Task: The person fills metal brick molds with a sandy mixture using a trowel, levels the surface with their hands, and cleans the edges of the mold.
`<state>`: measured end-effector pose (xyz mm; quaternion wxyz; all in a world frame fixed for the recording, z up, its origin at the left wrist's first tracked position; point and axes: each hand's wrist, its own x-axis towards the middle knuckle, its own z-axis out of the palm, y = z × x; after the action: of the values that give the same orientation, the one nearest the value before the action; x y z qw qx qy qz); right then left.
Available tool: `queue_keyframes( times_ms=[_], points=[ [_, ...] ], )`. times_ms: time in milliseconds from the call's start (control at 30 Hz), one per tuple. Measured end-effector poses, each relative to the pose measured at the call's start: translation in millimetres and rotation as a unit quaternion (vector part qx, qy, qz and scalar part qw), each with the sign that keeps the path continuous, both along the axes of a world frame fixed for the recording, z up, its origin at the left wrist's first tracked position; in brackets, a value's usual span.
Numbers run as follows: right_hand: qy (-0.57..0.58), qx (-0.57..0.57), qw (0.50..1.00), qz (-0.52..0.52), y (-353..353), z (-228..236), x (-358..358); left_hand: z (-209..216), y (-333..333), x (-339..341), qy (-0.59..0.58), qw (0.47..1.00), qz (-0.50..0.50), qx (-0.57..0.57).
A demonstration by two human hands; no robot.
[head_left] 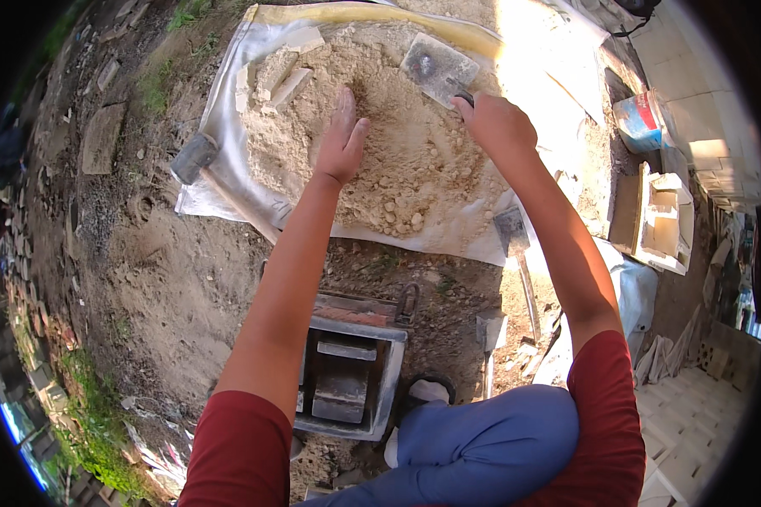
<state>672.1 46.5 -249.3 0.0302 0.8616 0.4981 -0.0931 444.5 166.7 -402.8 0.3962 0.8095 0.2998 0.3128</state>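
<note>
A broad pile of tan sandy powder [397,152] lies on a white sheet [457,241] ahead of me. My left hand [342,144] is open, its fingers straight and together, set edge-on at the middle of the pile. Its palm is turned to the right, and it holds nothing. My right hand [497,122] grips the short handle of a flat rectangular trowel [435,66]. The grey metal blade lies over the far right part of the powder. Several pale broken block pieces [289,87] rest at the pile's far left.
A mallet [196,159] lies across the sheet's left edge. Below my arms sits a metal-framed mould box [385,384]. To the right are a flat-bladed tool [511,230], a second blade [490,332], a bucket [638,122] and a white container [668,220] holding pale pieces.
</note>
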Motion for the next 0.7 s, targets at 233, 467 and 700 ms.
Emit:
queue_keyframes(
  times_ms=[233, 467, 700],
  points=[
    [0.106, 0.063, 0.992, -0.009, -25, -52, -18, -7, 0, 5, -0.006, 1.0, 0.024, 0.015],
    [0.246, -0.028, 0.969, -0.017, -29, -51, -31, -7, -5, 9, -0.005, 1.0, 0.02, 0.018],
    [0.386, -0.018, 0.917, -0.097, -37, -49, -54, -10, 1, 2, -0.052, 0.998, 0.026, -0.003]
  ],
)
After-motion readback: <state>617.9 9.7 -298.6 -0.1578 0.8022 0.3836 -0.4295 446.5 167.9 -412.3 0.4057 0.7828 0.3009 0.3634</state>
